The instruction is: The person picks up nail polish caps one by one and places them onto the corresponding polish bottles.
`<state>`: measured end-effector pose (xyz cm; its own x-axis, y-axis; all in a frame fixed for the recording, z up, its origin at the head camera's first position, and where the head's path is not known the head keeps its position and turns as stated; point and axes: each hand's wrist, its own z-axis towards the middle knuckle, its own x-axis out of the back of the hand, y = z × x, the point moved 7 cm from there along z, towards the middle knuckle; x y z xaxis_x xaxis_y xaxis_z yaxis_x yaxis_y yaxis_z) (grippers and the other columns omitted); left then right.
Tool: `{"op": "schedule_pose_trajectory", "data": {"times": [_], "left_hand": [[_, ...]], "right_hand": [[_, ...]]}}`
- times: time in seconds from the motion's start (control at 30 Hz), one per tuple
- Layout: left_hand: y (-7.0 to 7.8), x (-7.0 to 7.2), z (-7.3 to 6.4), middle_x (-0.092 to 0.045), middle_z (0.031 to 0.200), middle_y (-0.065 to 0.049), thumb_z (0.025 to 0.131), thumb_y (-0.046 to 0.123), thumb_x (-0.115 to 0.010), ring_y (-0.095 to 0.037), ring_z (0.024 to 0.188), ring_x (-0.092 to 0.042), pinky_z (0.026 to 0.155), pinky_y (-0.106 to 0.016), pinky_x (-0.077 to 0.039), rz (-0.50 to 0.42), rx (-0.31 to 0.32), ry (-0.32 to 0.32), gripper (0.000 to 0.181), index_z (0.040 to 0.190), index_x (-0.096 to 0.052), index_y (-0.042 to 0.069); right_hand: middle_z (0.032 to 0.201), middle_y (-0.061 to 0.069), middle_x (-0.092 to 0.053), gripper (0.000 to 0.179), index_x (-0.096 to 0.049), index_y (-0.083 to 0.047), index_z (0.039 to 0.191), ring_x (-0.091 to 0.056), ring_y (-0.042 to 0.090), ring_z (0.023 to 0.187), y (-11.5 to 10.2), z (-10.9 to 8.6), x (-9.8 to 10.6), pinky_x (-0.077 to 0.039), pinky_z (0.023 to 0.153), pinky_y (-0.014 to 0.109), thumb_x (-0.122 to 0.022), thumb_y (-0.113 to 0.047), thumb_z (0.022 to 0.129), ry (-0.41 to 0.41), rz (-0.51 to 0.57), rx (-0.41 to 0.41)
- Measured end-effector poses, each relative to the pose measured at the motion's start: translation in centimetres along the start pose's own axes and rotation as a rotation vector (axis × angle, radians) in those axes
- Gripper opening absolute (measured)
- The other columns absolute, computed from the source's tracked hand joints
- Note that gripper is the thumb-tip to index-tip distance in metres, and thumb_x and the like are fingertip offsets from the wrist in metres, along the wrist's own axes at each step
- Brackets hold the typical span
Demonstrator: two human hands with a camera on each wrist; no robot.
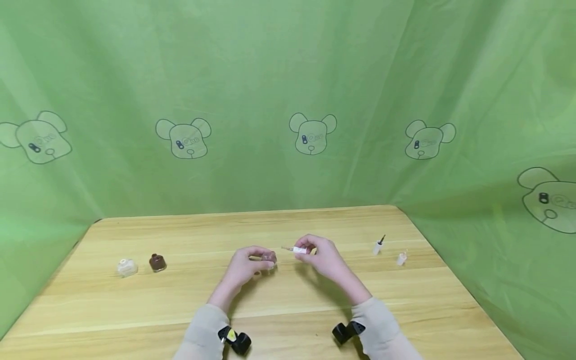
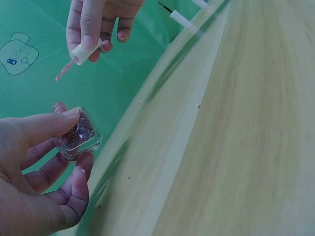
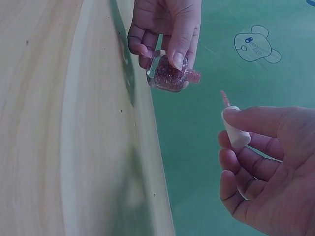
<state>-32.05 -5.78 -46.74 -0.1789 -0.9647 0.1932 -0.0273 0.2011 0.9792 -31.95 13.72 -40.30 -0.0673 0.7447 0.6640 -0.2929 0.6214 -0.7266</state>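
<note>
My left hand (image 1: 245, 267) holds a small clear nail polish bottle (image 2: 81, 133) with pinkish glitter inside, its uncapped neck exposed. Across from it, my right hand (image 1: 321, 257) pinches a white nail polish cap (image 3: 235, 129). A pink-coated brush (image 3: 225, 98) sticks out of that cap toward the bottle. Between the brush tip and the bottle's neck there is a gap. Both hands are raised over the middle of the wooden table (image 1: 279, 310).
To the left stand an open dark brown polish bottle (image 1: 157, 263) and an open whitish one (image 1: 127, 268). On the right, a white cap with a dark brush (image 1: 378, 246) and another with a pale brush (image 1: 402, 258) stand brush-up. A green curtain (image 1: 252, 75) surrounds the table.
</note>
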Motion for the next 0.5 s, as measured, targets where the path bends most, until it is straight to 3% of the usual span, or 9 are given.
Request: {"op": "schedule_pose_trajectory", "data": {"times": [0.5], "left_hand": [[1.2,-1.2,-0.2,-0.074,0.099,-0.011,0.078,0.009,-0.078,-0.013,0.076,-0.066,0.070,-0.036,-0.059,0.069,-0.107,-0.016,0.026,0.103,-0.072,0.007]], "right_hand": [[0.088,-0.001,-0.068,0.017,-0.072,-0.012,0.098,-0.055,0.010,0.080,-0.9,-0.3,-0.1,-0.045,0.065,0.019,-0.076,-0.011,0.081,-0.007,-0.050,0.059]]}}
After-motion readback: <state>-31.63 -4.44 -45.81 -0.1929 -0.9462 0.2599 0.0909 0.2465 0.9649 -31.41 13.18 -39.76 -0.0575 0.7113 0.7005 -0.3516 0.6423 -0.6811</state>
